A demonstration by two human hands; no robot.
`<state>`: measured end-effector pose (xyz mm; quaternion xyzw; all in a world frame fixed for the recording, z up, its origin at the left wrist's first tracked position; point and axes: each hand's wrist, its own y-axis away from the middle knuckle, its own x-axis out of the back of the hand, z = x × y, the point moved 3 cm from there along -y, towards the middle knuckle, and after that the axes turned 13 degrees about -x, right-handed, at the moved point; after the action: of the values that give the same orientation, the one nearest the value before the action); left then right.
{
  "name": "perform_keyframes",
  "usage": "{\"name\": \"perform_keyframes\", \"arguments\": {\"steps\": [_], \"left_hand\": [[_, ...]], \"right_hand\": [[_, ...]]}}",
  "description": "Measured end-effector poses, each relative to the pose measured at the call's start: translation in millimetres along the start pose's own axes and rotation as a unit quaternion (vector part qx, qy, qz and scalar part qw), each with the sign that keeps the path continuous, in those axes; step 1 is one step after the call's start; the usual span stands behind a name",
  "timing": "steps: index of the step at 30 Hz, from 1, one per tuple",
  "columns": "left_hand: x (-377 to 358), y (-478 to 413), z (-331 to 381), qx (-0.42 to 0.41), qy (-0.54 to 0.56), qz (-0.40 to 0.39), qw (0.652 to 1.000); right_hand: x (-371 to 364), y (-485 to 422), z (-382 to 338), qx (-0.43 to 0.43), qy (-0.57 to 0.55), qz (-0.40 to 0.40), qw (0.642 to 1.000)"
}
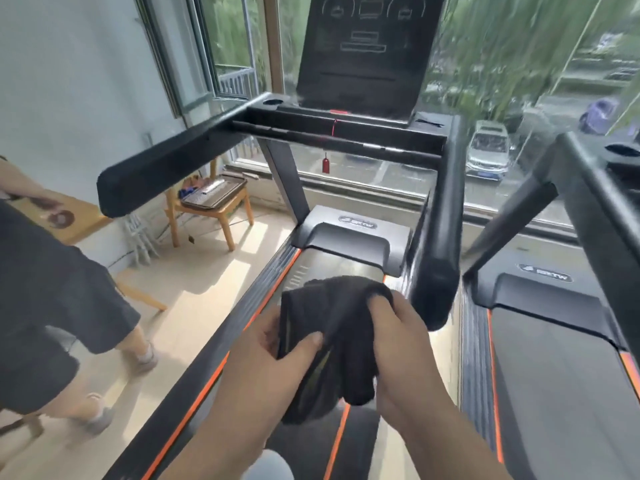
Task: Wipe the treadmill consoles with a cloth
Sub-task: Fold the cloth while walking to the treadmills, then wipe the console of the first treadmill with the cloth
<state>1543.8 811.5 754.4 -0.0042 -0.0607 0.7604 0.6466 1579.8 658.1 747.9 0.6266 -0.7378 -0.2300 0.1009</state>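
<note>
- Far left of our fingers, another person (59,306) stands on the floor right by the deck edge. If we step off that side or swing an elbow without looking, we could bump them.
- The left handrail (166,168) sticks out up and left of our fingers, and nothing is touching it.
- Our left hand (263,351) pinches the dark cloth (329,327), thumb on the front. The other fingers are tucked behind it, so we can't tell how they sit.
- The cloth is bunched between both sets of fingers, in the air over the belt (360,441), with a tail hanging below them. The wad looks loose, so once one hand lets go it could slip or flop open.
- The console (367,53) is well up and ahead of our fingers, past the crossbar, with no cloth on it yet. A red safety clip (325,165) dangles under it, and that hanging tail could snag it on the way up.
- Our right hand (401,344) has its fingers curled into the top of the cloth and grips it.
- The right handrail (440,237) ends just beside our right fingers, so a quick lift could crack a knuckle on it.
- The second treadmill (554,358) sits further right, its console mostly out of frame. It's easy to skip.
</note>
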Motion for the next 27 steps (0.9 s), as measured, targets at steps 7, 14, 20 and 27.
{"name": "perform_keyframes", "arguments": {"steps": [7,14,20,27], "left_hand": [[17.3,-186.4,-4.2,0.018,0.033,-0.013,0.999],[61.8,-385.7,68.0,0.086,0.013,-0.122,0.989],[38.5,-476.9,154.3,0.092,0.038,-0.099,0.990],[-24.6,-568.7,191.7,0.007,0.033,-0.175,0.984]], "right_hand": [[-93.7,-114.6,-81.9,-0.066,-0.145,-0.020,0.987],[-191.0,-204.8,-253.6,-0.054,0.014,0.064,0.996],[-234.0,-231.8,-370.9,0.004,0.147,0.059,0.987],[-221.7,-299.7,-454.8,-0.020,0.181,0.021,0.983]]}}
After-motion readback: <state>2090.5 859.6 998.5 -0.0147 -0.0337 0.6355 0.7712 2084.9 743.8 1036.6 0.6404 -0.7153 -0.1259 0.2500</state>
